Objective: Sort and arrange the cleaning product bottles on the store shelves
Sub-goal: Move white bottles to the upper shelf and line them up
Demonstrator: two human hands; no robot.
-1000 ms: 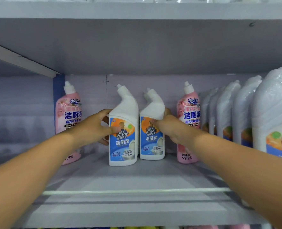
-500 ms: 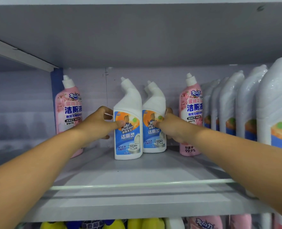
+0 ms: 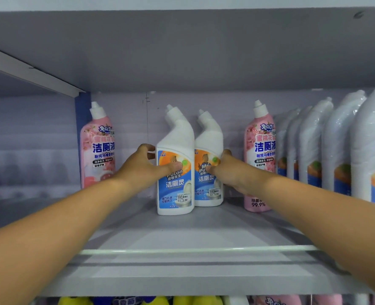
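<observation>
Your left hand [image 3: 145,167] is wrapped round the nearer white toilet-cleaner bottle [image 3: 175,172], thumb laid across the orange part of its label and fingers curled behind its left side; your right hand [image 3: 228,170] grips the second white toilet-cleaner bottle [image 3: 208,164] the same way from the right, thumb on the label front, fingers out of sight behind it. Both bottles stand upright on the grey shelf [image 3: 182,234], touching each other, about midway between the left pink toilet-cleaner bottle [image 3: 98,150] and the right pink toilet-cleaner bottle [image 3: 260,159]. To move them well, keep each grip low on the body rather than near the angled neck, since these tall, narrow bottles will likely tip if pushed high. Slide or lift them as a pair, labels facing front, and judge which group they belong with: the row of shrink-wrapped white bottles [image 3: 336,146] on the right appears to carry the same label, so that side looks the sensible home. You cannot see your fingertips behind either bottle, nor whether anything stands behind them. The wrapped row is cut off at the frame's edge, and the yellow bottles [image 3: 160,300] on the shelf below show only their tops.
</observation>
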